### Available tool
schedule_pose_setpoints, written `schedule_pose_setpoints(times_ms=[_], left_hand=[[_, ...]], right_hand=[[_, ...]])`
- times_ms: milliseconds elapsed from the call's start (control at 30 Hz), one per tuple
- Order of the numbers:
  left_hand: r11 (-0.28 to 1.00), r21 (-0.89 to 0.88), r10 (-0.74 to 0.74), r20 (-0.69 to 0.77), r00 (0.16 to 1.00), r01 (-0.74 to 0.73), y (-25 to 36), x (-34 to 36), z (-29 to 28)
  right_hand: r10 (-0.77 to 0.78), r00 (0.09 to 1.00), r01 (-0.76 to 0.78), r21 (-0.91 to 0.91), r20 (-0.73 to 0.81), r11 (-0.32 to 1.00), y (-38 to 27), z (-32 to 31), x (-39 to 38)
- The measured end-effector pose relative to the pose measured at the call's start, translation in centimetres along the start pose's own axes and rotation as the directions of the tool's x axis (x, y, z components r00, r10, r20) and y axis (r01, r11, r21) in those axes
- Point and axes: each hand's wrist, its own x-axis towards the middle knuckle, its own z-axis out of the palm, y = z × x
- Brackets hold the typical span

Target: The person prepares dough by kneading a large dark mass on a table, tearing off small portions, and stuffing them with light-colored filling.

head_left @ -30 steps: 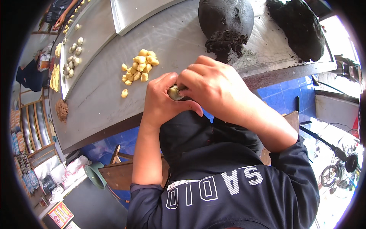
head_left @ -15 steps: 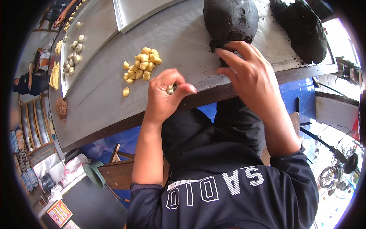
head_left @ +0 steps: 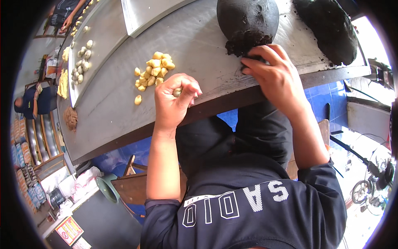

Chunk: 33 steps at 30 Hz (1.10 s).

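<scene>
My left hand (head_left: 169, 101) is curled at the table's near edge around a small pale dough ball (head_left: 177, 92), of which only the top shows between thumb and fingers. My right hand (head_left: 277, 76) pinches a bit of black dough (head_left: 258, 59) just below the torn, crumbly edge of a large, smooth black dough lump (head_left: 248, 20). Left of that lump, beyond my left hand, lies a pile of small yellow dough balls (head_left: 155, 69). One single yellow ball (head_left: 138, 99) sits apart from the pile.
A metal tray (head_left: 89, 71) at the left carries several grey-marbled balls (head_left: 81, 66). Yellow dough strips (head_left: 63, 84) and a brown crumbly lump (head_left: 71, 118) lie by the table's left edge. Another black dough mass (head_left: 327, 31) rests at the right. Other people stand at the far left.
My right hand's fingers have closed on a bit of black dough at the lump's torn edge. My left hand has shifted slightly left, its thumb folding in over the pale ball.
</scene>
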Motion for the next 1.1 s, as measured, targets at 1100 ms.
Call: schedule_pose_setpoints(times_ms=[1100], left_hand=[[0.923,0.379,0.070,-0.016,0.997,-0.059,-0.3,-1.4,-0.6]], right_hand=[[-0.184,0.957,0.180,0.039,0.225,0.983,0.1,0.8,2.0]])
